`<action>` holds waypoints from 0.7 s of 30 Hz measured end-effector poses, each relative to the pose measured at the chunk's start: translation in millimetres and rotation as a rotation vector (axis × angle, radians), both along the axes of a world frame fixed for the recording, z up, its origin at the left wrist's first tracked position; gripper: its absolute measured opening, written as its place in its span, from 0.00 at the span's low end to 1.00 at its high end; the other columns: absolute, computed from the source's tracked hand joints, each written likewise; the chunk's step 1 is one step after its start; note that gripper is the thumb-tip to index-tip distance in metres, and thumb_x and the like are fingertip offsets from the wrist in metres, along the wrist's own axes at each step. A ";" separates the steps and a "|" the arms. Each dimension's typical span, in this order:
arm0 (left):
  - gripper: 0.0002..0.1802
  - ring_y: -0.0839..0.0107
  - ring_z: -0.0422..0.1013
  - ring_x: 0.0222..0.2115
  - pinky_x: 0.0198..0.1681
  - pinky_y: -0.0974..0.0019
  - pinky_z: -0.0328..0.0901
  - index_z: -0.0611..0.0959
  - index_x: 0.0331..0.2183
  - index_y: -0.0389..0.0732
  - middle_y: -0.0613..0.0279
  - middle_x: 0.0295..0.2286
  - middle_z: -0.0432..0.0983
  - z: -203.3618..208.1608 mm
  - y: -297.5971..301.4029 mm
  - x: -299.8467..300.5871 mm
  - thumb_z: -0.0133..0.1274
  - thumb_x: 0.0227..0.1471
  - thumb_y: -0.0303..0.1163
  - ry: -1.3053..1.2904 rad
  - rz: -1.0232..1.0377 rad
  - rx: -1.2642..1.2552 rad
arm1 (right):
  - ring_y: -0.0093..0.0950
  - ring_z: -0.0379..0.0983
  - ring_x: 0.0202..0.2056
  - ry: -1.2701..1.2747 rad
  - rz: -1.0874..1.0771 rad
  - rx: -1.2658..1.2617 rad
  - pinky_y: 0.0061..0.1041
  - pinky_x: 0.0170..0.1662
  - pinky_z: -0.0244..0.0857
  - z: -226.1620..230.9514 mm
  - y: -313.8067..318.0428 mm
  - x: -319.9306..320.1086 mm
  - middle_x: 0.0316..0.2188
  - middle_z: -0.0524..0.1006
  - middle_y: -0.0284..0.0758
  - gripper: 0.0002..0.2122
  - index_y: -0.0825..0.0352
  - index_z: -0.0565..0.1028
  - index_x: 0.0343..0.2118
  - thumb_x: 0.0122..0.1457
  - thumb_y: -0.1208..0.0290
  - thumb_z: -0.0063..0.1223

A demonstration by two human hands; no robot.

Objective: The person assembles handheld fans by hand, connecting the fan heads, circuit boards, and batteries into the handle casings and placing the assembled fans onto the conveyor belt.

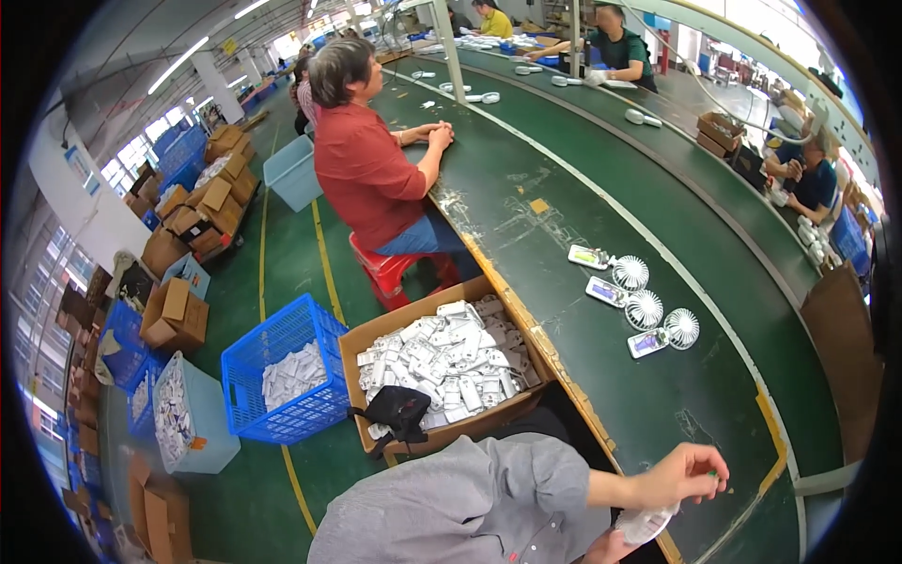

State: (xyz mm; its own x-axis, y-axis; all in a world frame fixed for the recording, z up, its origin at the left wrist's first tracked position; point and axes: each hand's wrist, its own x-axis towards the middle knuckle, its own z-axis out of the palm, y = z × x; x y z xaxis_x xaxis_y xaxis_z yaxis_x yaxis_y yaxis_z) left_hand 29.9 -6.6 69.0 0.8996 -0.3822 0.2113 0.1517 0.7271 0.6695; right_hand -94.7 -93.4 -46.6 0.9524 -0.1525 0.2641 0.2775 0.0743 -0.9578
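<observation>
Grey shirt (442, 503) nearest — left hand (691, 475) pinched narrow, contents unclear; white part (646, 524), gripped by right hand (611, 547), just bodyward, by the table's (648, 414) near edge.

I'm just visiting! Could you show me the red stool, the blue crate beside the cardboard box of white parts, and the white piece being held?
Red stool (382, 271): head view, side near the top.
Blue crate (296, 418): head view, near wall.
White piece (646, 526): head view, visible side.
</observation>
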 end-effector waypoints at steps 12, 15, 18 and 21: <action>0.59 0.41 0.38 0.64 0.65 0.45 0.36 0.63 0.60 0.40 0.40 0.62 0.47 -125.6 201.0 202.4 0.53 0.37 0.72 -0.617 0.723 2.071 | 0.50 0.67 0.47 0.220 0.348 1.156 0.44 0.50 0.62 73.2 -5.4 64.7 0.60 0.55 0.61 0.40 0.65 0.52 0.64 0.50 0.49 0.50; 0.62 0.41 0.34 0.65 0.62 0.35 0.31 0.48 0.65 0.45 0.39 0.63 0.39 -145.5 174.5 202.2 0.49 0.40 0.74 -0.529 0.634 2.160 | 0.49 0.70 0.46 0.251 0.373 1.143 0.42 0.51 0.63 58.0 -23.1 70.0 0.57 0.60 0.61 0.38 0.68 0.55 0.62 0.52 0.49 0.47; 0.58 0.39 0.38 0.63 0.60 0.30 0.32 0.52 0.64 0.46 0.39 0.62 0.43 -142.1 138.2 207.0 0.51 0.42 0.70 -0.627 0.625 2.083 | 0.49 0.70 0.47 0.257 0.305 1.138 0.41 0.51 0.63 58.0 -32.1 65.1 0.57 0.61 0.60 0.36 0.69 0.57 0.61 0.53 0.50 0.47; 0.58 0.38 0.38 0.64 0.60 0.29 0.34 0.52 0.64 0.46 0.40 0.63 0.43 -144.1 103.7 204.0 0.49 0.42 0.72 -0.652 0.595 2.103 | 0.49 0.68 0.48 0.208 0.257 0.994 0.42 0.52 0.64 53.9 -55.4 65.2 0.57 0.59 0.61 0.35 0.68 0.56 0.62 0.55 0.52 0.48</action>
